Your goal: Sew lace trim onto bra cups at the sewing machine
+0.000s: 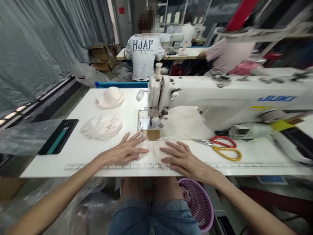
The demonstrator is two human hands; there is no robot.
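My left hand [124, 150] lies flat with fingers spread on a pale lace fabric piece [153, 150] near the front edge of the white table [80, 160]. My right hand [182, 158] lies flat on the same piece, fingers stretched out toward the left. The fabric sits just in front of the needle plate [146, 124] of a white sewing machine [220, 94]. Neither hand grips anything. A small brown patch [152, 134] lies between the fabric and the needle.
Two stacks of pale fabric pieces [102, 127] [110, 98] lie left of the machine. A dark phone [58, 140] rests at the table's left. Red and yellow scissors [223, 147] lie to the right. A purple basket [198, 204] stands below. Other people work at tables behind.
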